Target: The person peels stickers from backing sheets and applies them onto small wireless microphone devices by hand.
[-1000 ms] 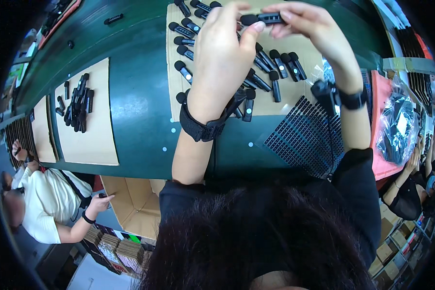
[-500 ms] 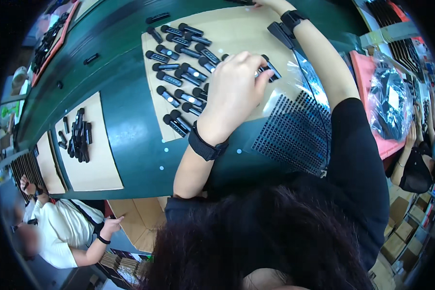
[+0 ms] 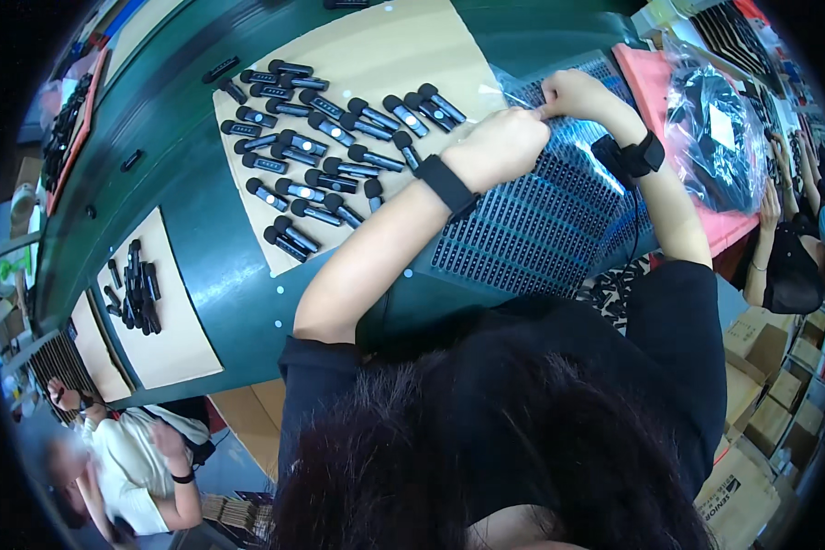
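Observation:
My left hand [image 3: 504, 144] and my right hand [image 3: 582, 97] meet over clear sheets [image 3: 527, 220] covered with rows of small black pieces. Both sets of fingers are closed, the fingertips nearly touching. Whatever they pinch is hidden or too small to name. To the left of my left hand, many small black clip-on microphones [image 3: 330, 128] with round foam tops lie loosely spread on a cardboard sheet [image 3: 408, 46]. One microphone [image 3: 406, 151] lies close to my left wrist. Black bands with small box-like devices sit on both wrists.
A pink foam sheet [image 3: 629, 69] bears a clear plastic bag [image 3: 717, 137] of dark things at the right. On the green table [image 3: 247, 266], a second cardboard sheet [image 3: 188, 335] carries piled microphones [image 3: 140, 293]. A co-worker in white [image 3: 137, 467] sits at lower left; another person [image 3: 791, 270] is at far right.
My left hand has left the microphones and moved right to the clear sheets. My right hand has come back from the cardboard's far edge to meet it. The view has shifted.

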A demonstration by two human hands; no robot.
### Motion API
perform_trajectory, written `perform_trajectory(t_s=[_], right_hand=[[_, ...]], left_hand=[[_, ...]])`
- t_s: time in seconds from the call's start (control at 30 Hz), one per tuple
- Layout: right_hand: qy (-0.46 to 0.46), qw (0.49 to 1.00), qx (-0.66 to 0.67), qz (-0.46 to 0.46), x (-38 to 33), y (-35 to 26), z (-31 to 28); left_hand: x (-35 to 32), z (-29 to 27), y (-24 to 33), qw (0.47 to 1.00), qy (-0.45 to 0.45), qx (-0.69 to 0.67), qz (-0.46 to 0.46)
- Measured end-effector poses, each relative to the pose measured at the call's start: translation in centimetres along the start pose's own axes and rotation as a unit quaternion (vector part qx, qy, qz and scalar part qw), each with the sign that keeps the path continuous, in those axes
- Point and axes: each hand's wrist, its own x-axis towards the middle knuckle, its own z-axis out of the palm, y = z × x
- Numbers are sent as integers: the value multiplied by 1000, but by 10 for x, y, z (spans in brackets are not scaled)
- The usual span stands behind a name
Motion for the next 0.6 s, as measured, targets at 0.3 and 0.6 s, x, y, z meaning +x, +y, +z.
perform_trajectory(t_s=[0.3, 0.6], right_hand=[[144, 986, 84, -7, 0, 5, 21], [34, 997, 38, 55, -2, -10, -1]], left_hand=[[5, 5, -3, 1000, 14, -9, 21], [-21, -18, 38, 984, 108, -1, 140]])
